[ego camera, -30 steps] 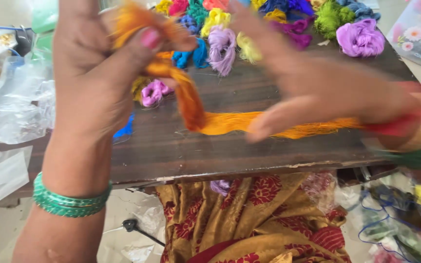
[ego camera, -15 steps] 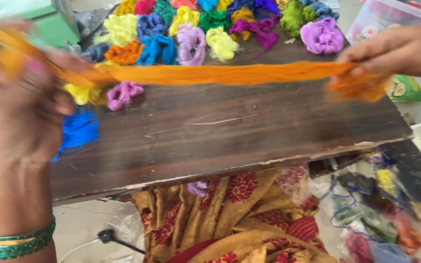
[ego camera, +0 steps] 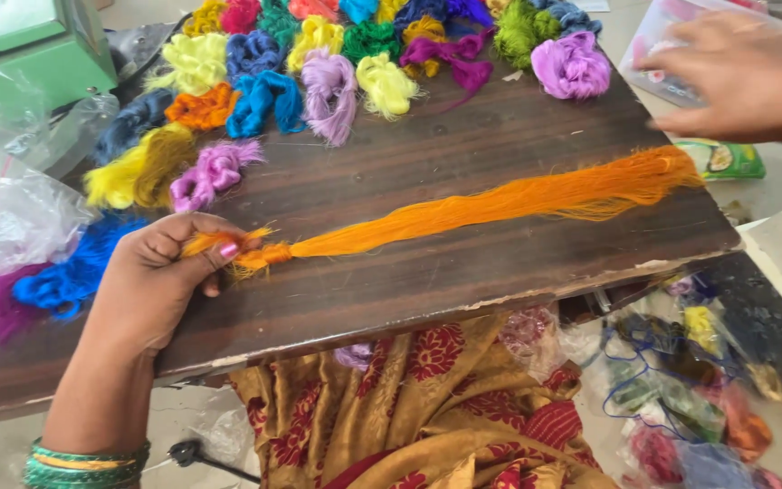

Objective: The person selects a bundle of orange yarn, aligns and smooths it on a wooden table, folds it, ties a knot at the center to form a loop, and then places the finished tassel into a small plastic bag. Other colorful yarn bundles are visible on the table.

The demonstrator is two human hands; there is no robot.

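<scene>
Hidden or cut off: right hand (ego camera: 742,80) blurred, wrist cut by the frame edge; far row of thread bundles cropped at the top; clear plastic box (ego camera: 672,45) partly covered by that hand, contents not readable.
Hard to make out: tangle of coloured threads on the floor (ego camera: 690,398), out of focus; green machine (ego camera: 29,45) only partly in view.
Long orange silk-thread hank (ego camera: 491,206): stretched flat along the dark wooden board (ego camera: 427,281), running from lower left up to the right, looped end near the board's right edge.
Left hand (ego camera: 157,282): curled, thumb and fingertips pinching the hank's frayed left end against the board; green bangles (ego camera: 88,462) at the wrist.
Right hand: off the hank, fingers loosely spread, holding nothing visible, above and well apart from the looped end.
Around: small thread bundles in yellow, blue, pink, lilac and green (ego camera: 328,81) beyond the hank; blue bundle (ego camera: 74,272) just beside the left hand.
</scene>
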